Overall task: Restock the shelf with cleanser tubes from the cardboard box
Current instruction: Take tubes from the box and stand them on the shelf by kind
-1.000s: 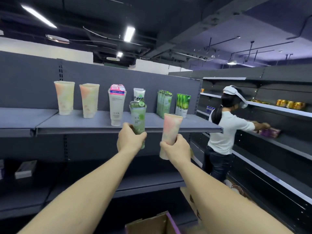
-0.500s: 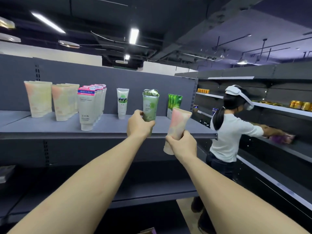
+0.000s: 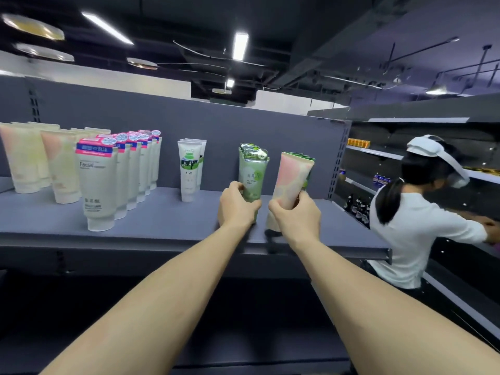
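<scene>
The left hand (image 3: 238, 203) grasps the upright green tube (image 3: 253, 175) just before its row; the right hand (image 3: 296, 213) grasps the pink tube (image 3: 290, 182).

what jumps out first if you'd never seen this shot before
Two bare forearms reach up the middle: the left hand grips a green seaweed cleanser tube and the right hand grips a pink-and-cream cleanser tube, both at the grey shelf. On its left stands a row of white Facial tubes with pink tops. At the far right, a person in a white shirt works at another shelf.
</scene>
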